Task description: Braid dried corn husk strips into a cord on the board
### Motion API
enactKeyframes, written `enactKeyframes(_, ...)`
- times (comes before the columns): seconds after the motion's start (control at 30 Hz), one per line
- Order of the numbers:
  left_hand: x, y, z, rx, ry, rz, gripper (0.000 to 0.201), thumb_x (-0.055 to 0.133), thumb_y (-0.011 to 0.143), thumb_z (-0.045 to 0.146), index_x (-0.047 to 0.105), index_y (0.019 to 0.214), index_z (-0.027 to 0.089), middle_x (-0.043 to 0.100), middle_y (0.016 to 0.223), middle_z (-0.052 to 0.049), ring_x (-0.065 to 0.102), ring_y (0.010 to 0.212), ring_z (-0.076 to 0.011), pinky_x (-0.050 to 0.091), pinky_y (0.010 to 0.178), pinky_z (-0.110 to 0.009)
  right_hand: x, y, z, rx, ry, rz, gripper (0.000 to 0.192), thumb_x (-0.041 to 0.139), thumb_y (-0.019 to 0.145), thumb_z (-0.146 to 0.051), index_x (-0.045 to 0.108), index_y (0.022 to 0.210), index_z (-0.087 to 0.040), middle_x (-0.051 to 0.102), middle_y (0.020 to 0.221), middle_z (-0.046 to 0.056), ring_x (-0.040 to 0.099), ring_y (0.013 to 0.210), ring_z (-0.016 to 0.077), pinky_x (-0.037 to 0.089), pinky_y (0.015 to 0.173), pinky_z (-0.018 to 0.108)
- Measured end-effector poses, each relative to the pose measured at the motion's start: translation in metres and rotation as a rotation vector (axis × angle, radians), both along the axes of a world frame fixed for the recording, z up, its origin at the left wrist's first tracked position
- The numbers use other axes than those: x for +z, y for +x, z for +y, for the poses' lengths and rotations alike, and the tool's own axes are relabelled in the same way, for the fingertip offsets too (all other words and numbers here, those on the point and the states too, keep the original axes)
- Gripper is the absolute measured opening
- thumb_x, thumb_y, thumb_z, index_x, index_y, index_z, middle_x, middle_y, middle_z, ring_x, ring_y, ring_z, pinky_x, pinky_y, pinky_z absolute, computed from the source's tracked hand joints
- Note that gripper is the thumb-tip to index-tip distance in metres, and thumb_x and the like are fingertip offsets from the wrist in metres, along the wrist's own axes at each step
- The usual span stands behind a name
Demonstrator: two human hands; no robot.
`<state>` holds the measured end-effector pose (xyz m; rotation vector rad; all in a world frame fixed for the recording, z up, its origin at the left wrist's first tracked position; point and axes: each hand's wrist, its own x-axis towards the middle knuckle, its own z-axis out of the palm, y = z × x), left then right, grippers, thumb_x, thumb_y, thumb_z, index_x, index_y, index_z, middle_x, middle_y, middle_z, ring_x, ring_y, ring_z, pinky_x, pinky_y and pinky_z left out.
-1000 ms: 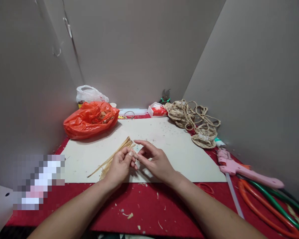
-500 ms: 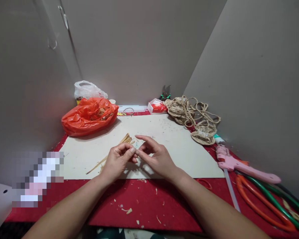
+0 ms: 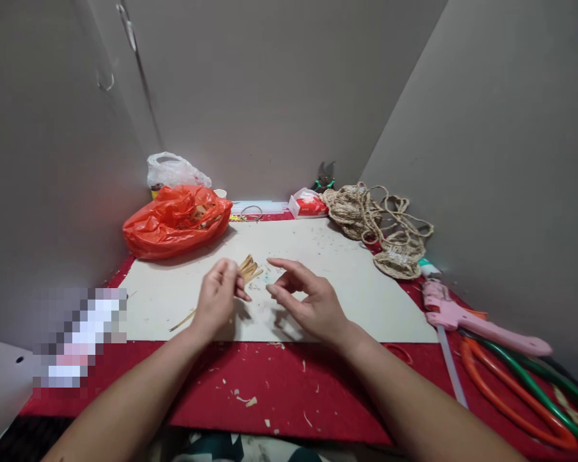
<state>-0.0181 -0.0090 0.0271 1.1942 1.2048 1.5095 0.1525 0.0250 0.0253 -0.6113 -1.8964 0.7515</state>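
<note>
While both hands hover over the board, the count runs so:
Hands: two; left hand [image 3: 216, 300] and right hand [image 3: 313, 305], just apart.
Left grip: fingers curled around one bundle of straw strips [image 3: 247, 268], whose far ends fan out past the fingertips.
Right grip: loose, fingers spread, holding nothing.
Straw: lies on the board [image 3: 347, 289], mid-left, under the left hand.
Board: one, pale, on one red cloth [image 3: 289, 385].
Bags: two; orange bag [image 3: 176, 219] and white bag [image 3: 173, 170] behind it.
Twine: one tangled heap [image 3: 380, 224] at far right.
Glue gun: one, pink [image 3: 467, 317].
Hoses: one orange [image 3: 505, 404], one green [image 3: 534, 391].
</note>
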Motion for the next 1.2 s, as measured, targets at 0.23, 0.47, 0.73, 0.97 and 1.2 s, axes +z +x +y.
enactKeyframes(0.23,0.007,-0.034,0.021,0.255,0.075,0.103,0.031,0.064,0.075,0.042,0.051,0.066,0.016,0.052,0.060,0.003,0.050,0.052,-0.0078,0.045,0.053,-0.020,0.004,0.006,0.008,-0.194,-0.108,0.169,0.026,0.055,0.086,-0.026,0.059,0.109,-0.017,0.062,0.080,0.002,0.058,0.061,0.0105,0.050,0.057,0.025)
enactKeyframes(0.47,0.001,-0.029,0.042,0.106,-0.017,0.362,0.019,0.067,0.066,0.031,0.056,0.065,0.015,0.056,0.060,0.001,0.050,0.056,-0.0104,0.039,0.057,-0.022,0.009,0.005,0.013,-0.197,-0.227,0.250,0.028,0.059,0.080,-0.030,0.061,0.104,-0.016,0.060,0.080,0.003,0.056,0.064,0.0119,0.050,0.054,0.024)
enactKeyframes(0.73,-0.008,-0.029,0.061,0.204,-0.140,0.933,0.038,0.054,0.078,0.053,0.056,0.063,0.018,0.058,0.058,-0.005,0.053,0.059,-0.0183,0.030,0.059,-0.027,0.006,0.004,0.016,-0.130,-0.305,0.265,0.026,0.057,0.082,-0.037,0.061,0.095,-0.015,0.051,0.063,-0.003,0.050,0.051,0.0096,0.046,0.051,0.023)
enactKeyframes(0.97,-0.023,-0.022,0.064,0.077,-0.267,1.005,0.022,0.073,0.061,0.033,0.056,0.063,0.019,0.056,0.059,-0.001,0.053,0.060,-0.0182,0.030,0.057,-0.026,0.005,0.002,0.017,-0.065,-0.415,0.198,0.039,0.050,0.085,-0.049,0.047,0.063,-0.018,0.051,0.053,-0.003,0.050,0.044,0.0078,0.041,0.047,0.020)
enactKeyframes(1.2,-0.002,-0.007,0.057,-0.196,-0.323,0.093,0.034,0.078,0.053,0.035,0.052,0.065,0.016,0.057,0.054,0.003,0.049,0.047,-0.0098,0.037,0.053,-0.022,-0.016,-0.009,0.023,-0.012,-0.676,-0.039,0.042,0.053,0.081,-0.051,0.054,0.063,-0.014,0.055,0.051,-0.001,0.048,0.037,0.0070,0.037,0.034,0.017)
